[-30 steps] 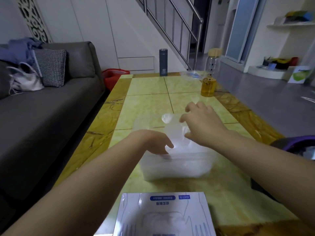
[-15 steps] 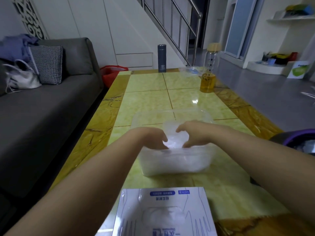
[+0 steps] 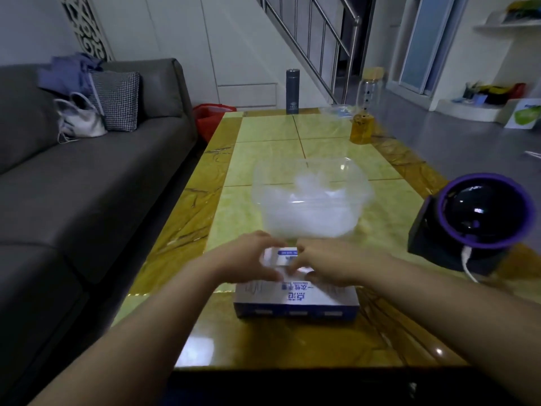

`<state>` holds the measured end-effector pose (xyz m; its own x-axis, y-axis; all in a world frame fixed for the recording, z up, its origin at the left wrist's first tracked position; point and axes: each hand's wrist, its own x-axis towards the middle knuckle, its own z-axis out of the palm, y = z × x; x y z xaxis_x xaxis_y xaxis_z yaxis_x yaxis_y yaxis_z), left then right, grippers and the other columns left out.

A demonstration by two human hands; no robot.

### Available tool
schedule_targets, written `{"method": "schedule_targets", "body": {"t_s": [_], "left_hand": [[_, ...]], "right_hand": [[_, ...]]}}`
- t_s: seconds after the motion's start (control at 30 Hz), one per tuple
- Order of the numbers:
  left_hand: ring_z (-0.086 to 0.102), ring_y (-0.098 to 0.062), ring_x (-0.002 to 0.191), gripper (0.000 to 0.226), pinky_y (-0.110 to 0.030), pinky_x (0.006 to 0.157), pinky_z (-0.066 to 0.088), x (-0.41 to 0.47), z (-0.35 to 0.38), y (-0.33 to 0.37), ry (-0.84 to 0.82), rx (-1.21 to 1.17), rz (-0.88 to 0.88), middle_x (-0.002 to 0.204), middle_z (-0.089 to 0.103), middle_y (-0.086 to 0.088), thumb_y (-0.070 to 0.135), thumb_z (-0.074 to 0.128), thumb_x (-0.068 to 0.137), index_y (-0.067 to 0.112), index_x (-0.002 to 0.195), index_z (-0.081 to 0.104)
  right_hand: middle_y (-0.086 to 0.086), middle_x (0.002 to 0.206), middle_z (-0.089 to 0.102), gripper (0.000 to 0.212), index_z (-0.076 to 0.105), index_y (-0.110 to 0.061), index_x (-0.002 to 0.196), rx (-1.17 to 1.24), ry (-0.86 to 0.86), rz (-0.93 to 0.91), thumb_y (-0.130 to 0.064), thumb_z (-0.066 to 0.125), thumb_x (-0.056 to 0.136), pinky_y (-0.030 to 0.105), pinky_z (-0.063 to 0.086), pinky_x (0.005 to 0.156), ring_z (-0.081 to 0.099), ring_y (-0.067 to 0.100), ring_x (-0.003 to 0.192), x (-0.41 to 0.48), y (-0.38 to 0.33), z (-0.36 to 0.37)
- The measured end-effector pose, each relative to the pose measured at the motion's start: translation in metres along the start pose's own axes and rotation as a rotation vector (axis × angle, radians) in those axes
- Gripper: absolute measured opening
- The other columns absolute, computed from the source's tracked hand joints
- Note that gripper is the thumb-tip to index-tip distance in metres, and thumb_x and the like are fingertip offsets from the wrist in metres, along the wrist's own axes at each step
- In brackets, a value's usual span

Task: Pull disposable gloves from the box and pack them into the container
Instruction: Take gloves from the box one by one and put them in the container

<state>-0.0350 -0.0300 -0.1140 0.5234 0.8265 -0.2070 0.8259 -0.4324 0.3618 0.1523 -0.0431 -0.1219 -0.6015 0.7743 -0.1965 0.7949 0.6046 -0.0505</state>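
Head view: left hand (image 3: 248, 256) and right hand (image 3: 325, 262) sit on the glove box (image 3: 295, 298), fingers curled at its opening. Motion blur, can't tell if they're pinching a glove. Clear container (image 3: 355, 183) just behind the box, gloves (image 3: 310, 200) piled inside.

Glossy stone-look table (image 3: 336, 341), clear plastic container (image 3: 355, 183), printed cardboard box (image 3: 295, 300), matt cloth sofa (image 3: 87, 186).

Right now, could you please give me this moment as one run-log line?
stage: at glove box | left hand: on box top | right hand: on box top | container: gloves inside | grip: unclear
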Motion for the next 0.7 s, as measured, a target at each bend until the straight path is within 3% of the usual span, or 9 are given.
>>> {"method": "schedule_targets", "body": {"t_s": [0.1,0.17,0.27,0.4,0.53,0.7], "left_hand": [[0.017,-0.019,0.143,0.079,-0.036,0.113,0.023,-0.012,0.018,-0.004,-0.110,0.039,-0.046,0.158,0.013,0.006,0.045,0.070,0.081,0.031,0.147,0.029],[0.017,-0.018,0.143,0.077,-0.034,0.113,0.022,-0.014,0.022,-0.005,-0.093,0.039,-0.035,0.158,0.013,0.005,0.044,0.068,0.082,0.029,0.147,0.029],[0.024,-0.020,0.141,0.072,-0.033,0.111,0.024,-0.015,0.022,-0.001,-0.106,0.053,-0.024,0.158,0.016,0.003,0.041,0.066,0.086,0.025,0.147,0.031],[0.021,-0.020,0.143,0.072,-0.035,0.112,0.023,-0.018,0.021,0.000,-0.113,0.036,-0.026,0.159,0.012,0.003,0.040,0.064,0.087,0.023,0.148,0.028],[0.018,-0.019,0.144,0.077,-0.037,0.114,0.023,-0.017,0.023,-0.002,-0.114,0.026,-0.042,0.160,0.010,0.005,0.040,0.064,0.087,0.022,0.150,0.024],[0.020,-0.018,0.143,0.079,-0.037,0.115,0.024,-0.016,0.021,-0.003,-0.106,0.058,-0.030,0.159,0.013,0.004,0.045,0.065,0.085,0.021,0.149,0.025]], "right_hand": [[0.000,0.108,0.046,0.035,0.055,-0.037,0.128,-0.063,0.041,0.040,-0.028,0.053,0.095,0.030,0.035,0.068,0.049,0.021,0.093,0.002,-0.002,0.015],[0.003,0.106,0.052,0.026,0.063,-0.023,0.116,-0.018,0.095,0.075,-0.026,0.058,0.091,0.028,0.035,0.066,0.052,0.024,0.092,0.007,-0.001,0.024],[0.002,0.091,0.051,0.017,0.065,-0.008,0.096,-0.013,0.130,0.133,-0.021,0.061,0.085,0.026,0.020,0.051,0.049,0.022,0.084,0.015,-0.006,0.032],[-0.002,0.093,0.055,0.005,0.058,-0.022,0.083,-0.036,0.145,0.085,-0.021,0.053,0.085,0.029,0.033,0.062,0.051,0.022,0.084,0.008,-0.012,0.019],[-0.004,0.105,0.051,0.010,0.058,-0.018,0.099,-0.204,0.137,0.001,-0.013,0.052,0.094,0.029,0.042,0.067,0.052,0.017,0.086,-0.005,-0.018,-0.009],[-0.001,0.108,0.050,0.018,0.055,-0.017,0.108,-0.335,0.096,-0.018,-0.008,0.048,0.093,0.029,0.042,0.068,0.053,0.018,0.093,-0.015,-0.018,-0.045]]}}
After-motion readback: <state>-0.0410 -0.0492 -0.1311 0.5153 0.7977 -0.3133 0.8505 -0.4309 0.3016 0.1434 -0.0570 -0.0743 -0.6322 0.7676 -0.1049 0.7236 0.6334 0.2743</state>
